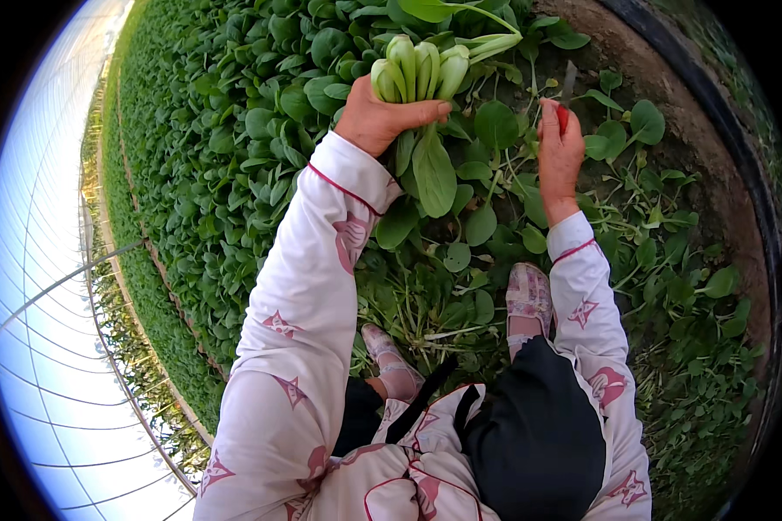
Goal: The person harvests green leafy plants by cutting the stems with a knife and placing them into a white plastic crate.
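My left hand (391, 117) grips a bunch of leafy greens that look like bok choy (417, 68), their pale cut bases upward and some leaves hanging below the thumb. At the bunch's right side, another pale stalk (495, 45) lies sideways, its leaf reaching back over the bunch. To the right, my right hand (560, 140) holds a small knife (568, 88) by its red handle, the blade pointing up and away from me. The fingers hide most of the handle. Knife and bunch are apart.
Dense standing greens (221, 150) fill the bed at the left. Loose leaves and trimmings (430, 312) cover the ground around my feet. Bare soil (723, 150) and a black hose or pipe (736, 130) curve along the right. An arched greenhouse cover (52, 260) rises at the far left.
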Motion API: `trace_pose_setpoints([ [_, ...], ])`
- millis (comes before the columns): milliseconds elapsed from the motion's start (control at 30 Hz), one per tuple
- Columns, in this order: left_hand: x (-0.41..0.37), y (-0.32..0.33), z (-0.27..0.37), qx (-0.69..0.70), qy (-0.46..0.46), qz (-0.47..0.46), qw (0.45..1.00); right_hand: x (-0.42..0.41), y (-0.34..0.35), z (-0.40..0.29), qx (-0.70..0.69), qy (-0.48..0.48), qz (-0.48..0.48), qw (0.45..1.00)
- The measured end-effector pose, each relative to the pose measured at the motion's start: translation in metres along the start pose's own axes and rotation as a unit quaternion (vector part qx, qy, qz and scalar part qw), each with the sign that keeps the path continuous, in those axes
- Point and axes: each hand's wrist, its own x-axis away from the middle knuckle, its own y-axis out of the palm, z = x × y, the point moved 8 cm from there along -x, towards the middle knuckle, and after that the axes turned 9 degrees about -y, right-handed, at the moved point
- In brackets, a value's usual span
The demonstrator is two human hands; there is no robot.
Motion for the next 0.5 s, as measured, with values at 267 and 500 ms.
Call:
trace_pose_setpoints([
  [267, 0.173, 0.017, 0.004, 0.268, -0.013, -0.048, 0.962, 0.06, 0.053, -0.249, -0.236, -0.092, -0.289, 0.923],
  [500, 0.322, -0.021, -0.003, 0.353, 0.136, 0.096, 0.921, 0.146, 0.103, -0.337, -0.156, -0.11, -0.368, 0.91],
])
